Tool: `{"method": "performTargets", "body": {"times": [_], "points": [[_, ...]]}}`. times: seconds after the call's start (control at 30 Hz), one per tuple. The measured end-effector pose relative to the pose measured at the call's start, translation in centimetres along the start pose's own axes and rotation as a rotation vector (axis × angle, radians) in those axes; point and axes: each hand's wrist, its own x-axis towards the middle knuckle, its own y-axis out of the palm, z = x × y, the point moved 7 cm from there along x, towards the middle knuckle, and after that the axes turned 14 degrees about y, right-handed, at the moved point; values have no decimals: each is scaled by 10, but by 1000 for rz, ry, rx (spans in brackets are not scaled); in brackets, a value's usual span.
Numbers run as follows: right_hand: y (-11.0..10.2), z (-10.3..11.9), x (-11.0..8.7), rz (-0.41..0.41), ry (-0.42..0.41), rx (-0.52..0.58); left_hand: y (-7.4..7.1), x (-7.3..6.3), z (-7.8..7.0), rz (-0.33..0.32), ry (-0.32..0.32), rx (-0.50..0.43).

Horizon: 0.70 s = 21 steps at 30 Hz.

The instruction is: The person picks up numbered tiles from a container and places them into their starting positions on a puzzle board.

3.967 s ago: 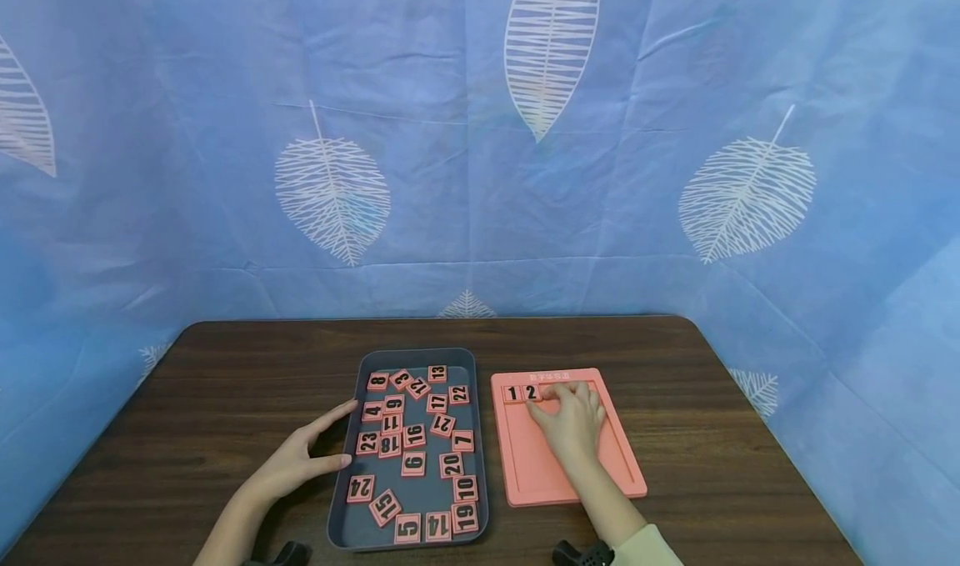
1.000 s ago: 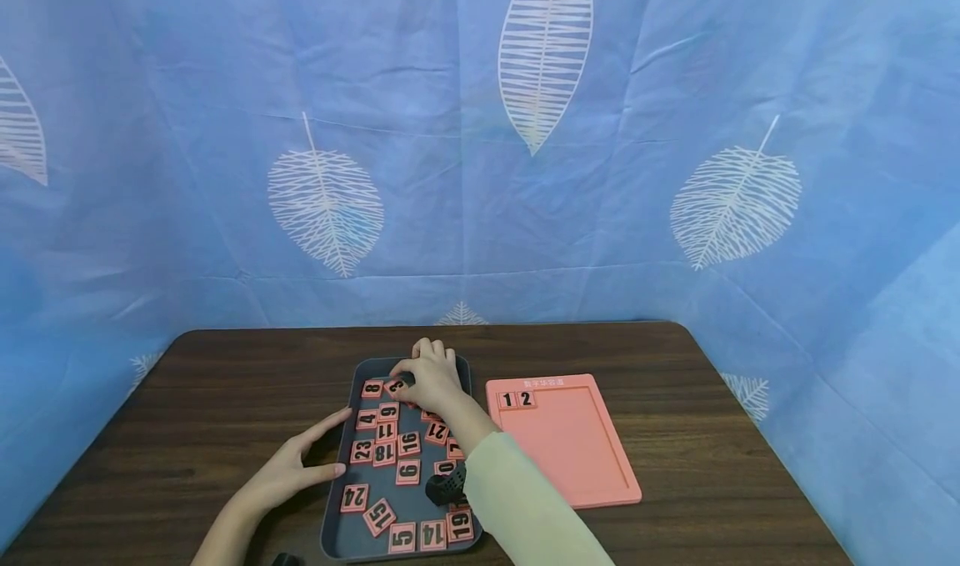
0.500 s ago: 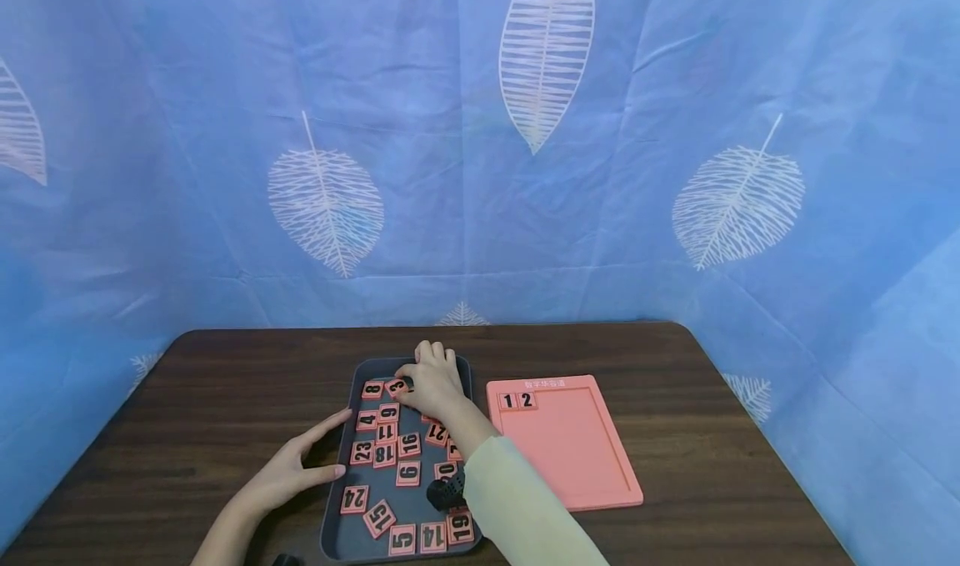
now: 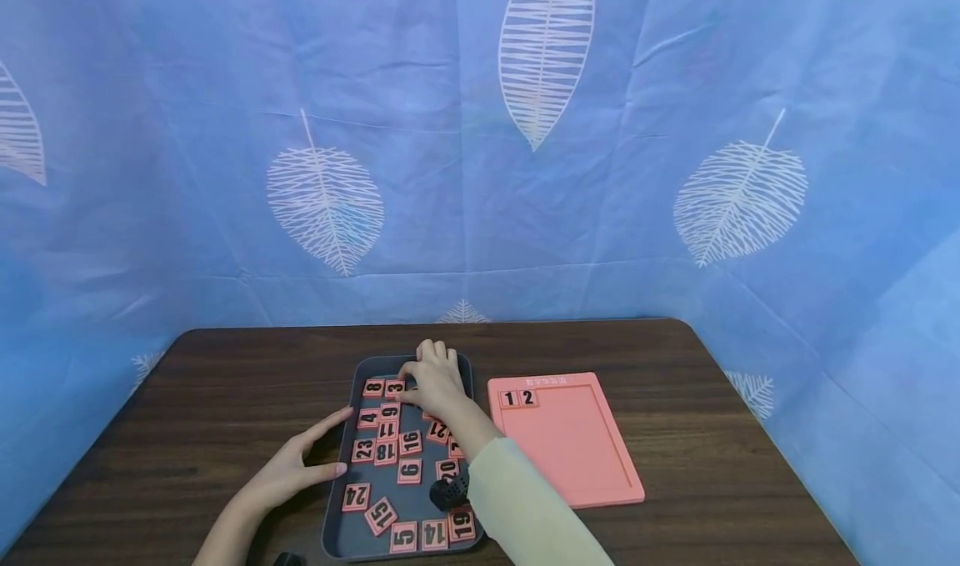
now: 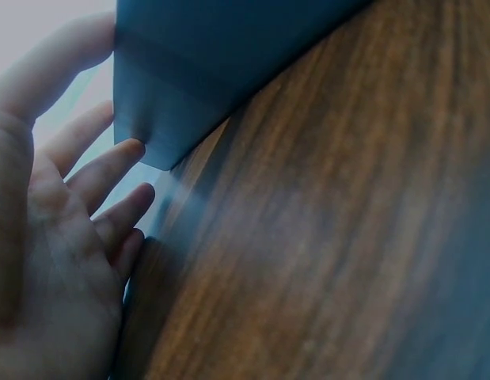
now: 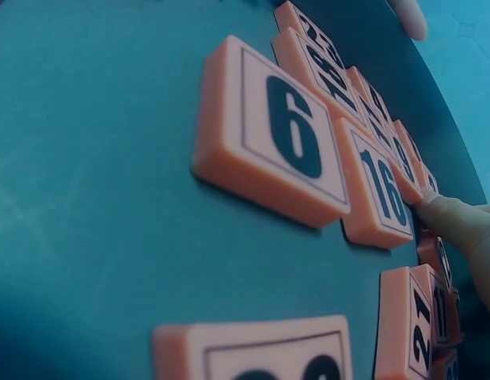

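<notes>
A dark blue-grey tray (image 4: 333, 508) holds several pink number tiles. My right hand (image 4: 437, 383) reaches over its far end, thumb and index finger pinching the tile marked 3 (image 4: 394, 388) at its near and far sides. That tile lies square beside the tile marked 8 (image 4: 373, 388). In the right wrist view the thumb (image 6: 458, 222) shows beyond the tile marked 16 (image 6: 379, 190). My left hand (image 4: 288, 466) rests against the tray's left wall, fingers spread and thumb out; in the left wrist view its fingertips meet the tray's outer side (image 5: 181, 79).
To the right lies a pink board (image 4: 562, 449) with a raised frame; tiles 1 (image 4: 509, 398) and 2 (image 4: 528, 398) sit in its top left corner. The right forearm hides part of the tray. A blue leaf-patterned cloth (image 4: 480, 174) hangs behind the wooden table (image 4: 712, 433).
The right hand has gone from the board to the tray. Tile 3, slanted earlier, has been turned straight beside tile 8. The left hand stays at the tray's wall.
</notes>
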Motion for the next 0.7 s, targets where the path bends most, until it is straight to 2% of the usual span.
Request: {"method": "performTargets", "body": {"times": [0.33, 0.7], "points": [[-9, -5, -9, -70, 11, 113, 0, 0, 2, -2, -5, 17], [-32, -17, -22, -160, 51, 225, -1, 0, 2, -15, 1, 22]]}}
